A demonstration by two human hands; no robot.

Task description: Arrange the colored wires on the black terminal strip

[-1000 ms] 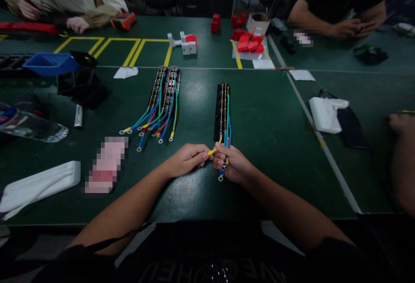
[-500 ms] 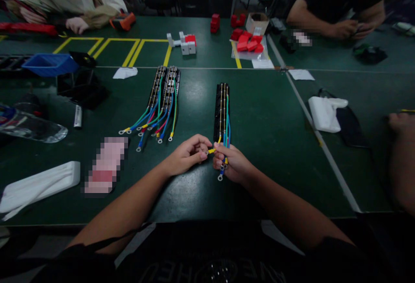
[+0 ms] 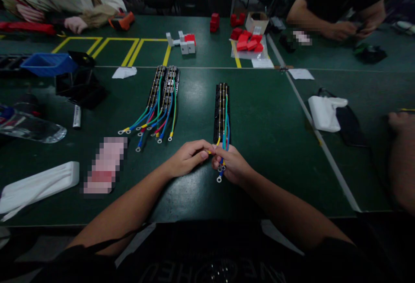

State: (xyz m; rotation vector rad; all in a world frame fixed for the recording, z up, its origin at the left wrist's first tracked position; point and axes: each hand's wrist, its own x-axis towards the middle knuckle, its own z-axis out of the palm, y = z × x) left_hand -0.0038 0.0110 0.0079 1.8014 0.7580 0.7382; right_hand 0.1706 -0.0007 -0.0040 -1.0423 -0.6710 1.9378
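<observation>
A black terminal strip lies lengthwise on the green table straight ahead, with yellow, green and blue wires running off its near end. My right hand is closed around the bundle of those wires, whose ring lugs hang out below the fingers. My left hand pinches the yellow wire just left of the bundle, fingertips against my right hand. A second pair of wired terminal strips lies to the left, its wires fanned out loose.
At left are a plastic bottle, a white foam piece, a marker and a blue tray. Red and white blocks sit at the back. Other people's hands work at far left, far right and the right edge.
My left hand's fingertips have closed in against my right hand, and less of the yellow wire shows between them. The wire bundle has shifted slightly lower in my right hand.
</observation>
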